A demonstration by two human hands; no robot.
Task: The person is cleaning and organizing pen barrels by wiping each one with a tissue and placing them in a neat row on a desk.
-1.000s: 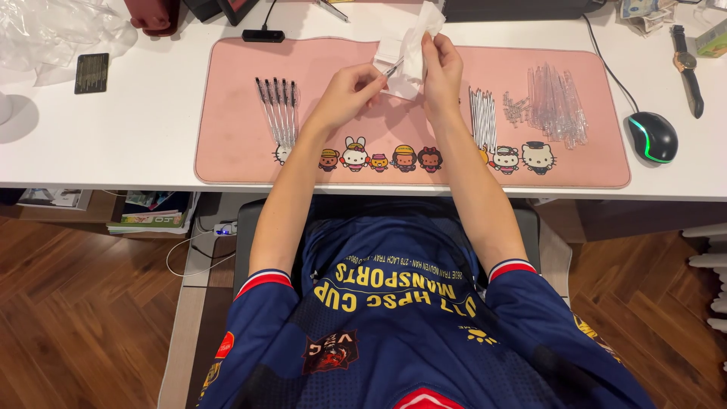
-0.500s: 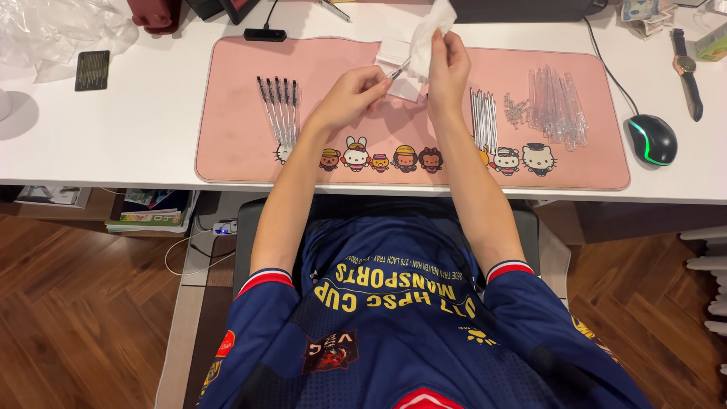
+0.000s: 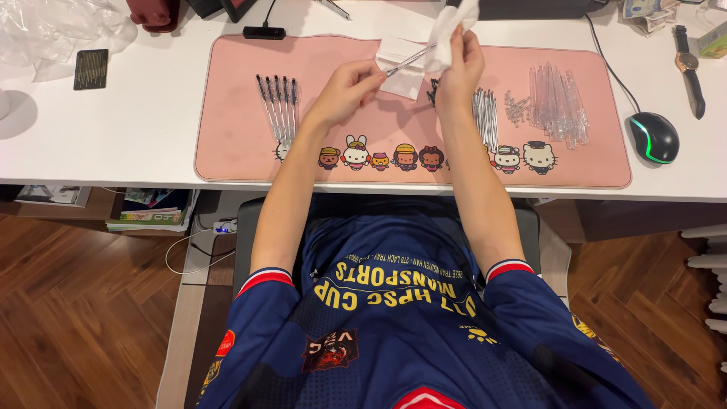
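My left hand [image 3: 350, 85] pinches one end of a thin clear pen [image 3: 407, 59] above the pink desk mat [image 3: 227, 144]. My right hand [image 3: 458, 68] grips a white tissue [image 3: 453, 19] that is wrapped around the pen's other end. A second folded white tissue [image 3: 400, 68] lies on the mat under the hands. A row of several assembled pens [image 3: 277, 106] lies to the left of my left hand. To the right lie a bunch of thin refills [image 3: 485, 113] and a pile of clear pen barrels [image 3: 559, 102].
A black computer mouse [image 3: 653, 136] with a green light sits right of the mat, beside a wristwatch [image 3: 689, 68]. Crumpled clear plastic [image 3: 53, 30] and a small dark card [image 3: 91, 70] lie at far left. A dark red object [image 3: 154, 13] stands at the back.
Both hands have shifted slightly toward the far side of the desk with the pen and tissue. The tissue has slid along the pen.
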